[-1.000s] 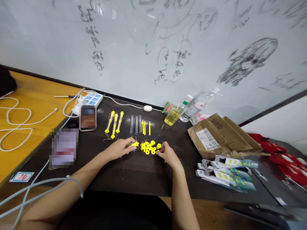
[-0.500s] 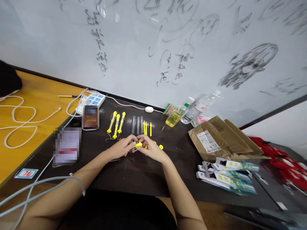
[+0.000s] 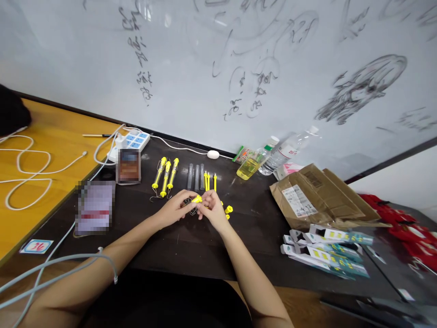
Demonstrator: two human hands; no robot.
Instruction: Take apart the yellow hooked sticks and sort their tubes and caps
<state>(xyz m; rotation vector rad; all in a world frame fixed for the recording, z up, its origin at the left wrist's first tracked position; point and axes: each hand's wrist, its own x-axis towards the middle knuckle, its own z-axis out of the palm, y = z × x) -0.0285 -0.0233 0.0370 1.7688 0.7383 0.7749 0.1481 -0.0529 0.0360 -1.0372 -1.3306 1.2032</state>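
Note:
A small yellow plastic cap (image 3: 197,199) is pinched in my left hand (image 3: 175,208), between thumb and fingers. My right hand (image 3: 213,210) meets it from the other side, fingers closed by the cap; what they grip is hidden. Thin bent metal wire hooks (image 3: 193,210) show under the hands. Past my left hand lie three yellow tubular spring scales (image 3: 165,178) with wire hooks. Clear plastic tubes (image 3: 196,176) and slim yellow rods (image 3: 215,182) lie beyond my fingers. Loose yellow caps (image 3: 228,209) rest just right of my right hand.
A phone (image 3: 128,166) and a power strip (image 3: 133,142) are at the left, with white cables around. Two bottles (image 3: 252,166) stand against the whiteboard. A cardboard package (image 3: 317,196) and opened small boxes (image 3: 327,250) occupy the right side.
The yellow cap has tilted and moved slightly up. My right fingers have shifted lower beside it, and more of the loose caps at the right shows.

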